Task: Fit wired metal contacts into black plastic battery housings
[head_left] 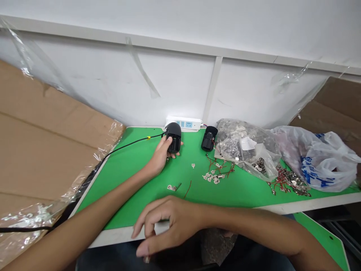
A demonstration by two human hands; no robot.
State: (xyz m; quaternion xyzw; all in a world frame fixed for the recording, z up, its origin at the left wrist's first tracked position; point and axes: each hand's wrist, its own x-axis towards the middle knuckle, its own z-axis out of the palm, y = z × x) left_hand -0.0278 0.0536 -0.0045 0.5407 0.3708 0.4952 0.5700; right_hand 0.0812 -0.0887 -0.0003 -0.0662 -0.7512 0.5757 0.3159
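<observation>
Closest to us, at the bottom, a plastic bag (pixel 218 246) lies over the person's dark-clothed lap. Above the table's near edge hangs the right hand (pixel 172 226), its fingers loosely bent and a gap between thumb and index finger; something small shows beneath the thumb, but we cannot tell whether it is gripped.

Beyond, on the green tabletop (pixel 126 199), we see a small metal piece (pixel 170 187) and, just to its right, a loose red wire (pixel 188 189). Farther right lie a scatter of metal contacts (pixel 209 177) with red and black wires, and a denser wired heap (pixel 295 181).

Toward the back, the left hand (pixel 161 155) closes firmly around a black casing (pixel 174 138), thumb on its front. A black cable (pixel 132 142) with a yellow tag reaches the casing's left side. To the right we find a second black casing (pixel 209 139), a clear bag (pixel 234 137) and a white bag with blue print (pixel 335 158). Farthest away, a white power strip (pixel 194 123) sits against the white wall (pixel 180 86).
</observation>
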